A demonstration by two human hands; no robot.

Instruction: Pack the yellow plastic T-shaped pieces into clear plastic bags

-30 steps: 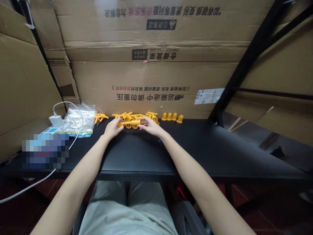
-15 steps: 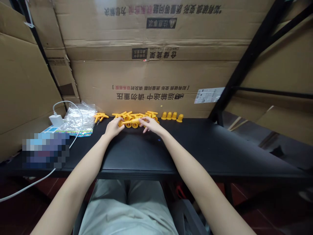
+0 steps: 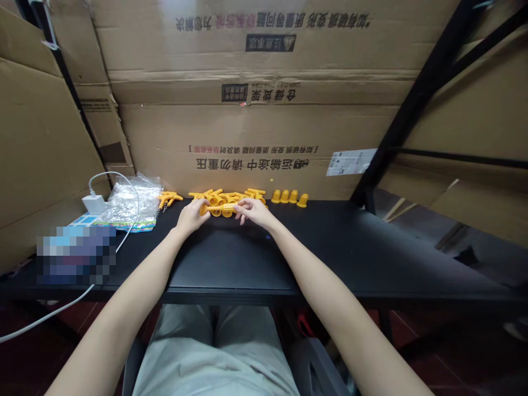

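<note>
A yellow plastic rod-like piece point(image 3: 223, 208) with a wider round end lies level between my hands, just over the table. My left hand point(image 3: 193, 216) is closed round its wide left end. At the other end, the thumb and fingertips of my right hand point(image 3: 252, 211) pinch it. Behind the held piece is a pile of yellow plastic parts point(image 3: 213, 193), some cup-shaped, some with branching arms; my hands partly hide it. Right of the pile, several yellow flared caps point(image 3: 285, 196) stand in a row. Several yellow T-shaped handles with metal screw tips point(image 3: 169, 197) lie to the left.
On the left of the black table point(image 3: 231, 258) are a clear plastic bag point(image 3: 134, 201), a white charger point(image 3: 94, 204) with a white cable, and a blurred-out flat object point(image 3: 76, 256). A cardboard wall point(image 3: 256, 124) closes the back; a black metal post point(image 3: 406, 104) slants at right.
The fingers of my right hand have shifted slightly on the right end of the yellow piece, drawing closer together. My left hand keeps its hold; the view has tipped a little.
</note>
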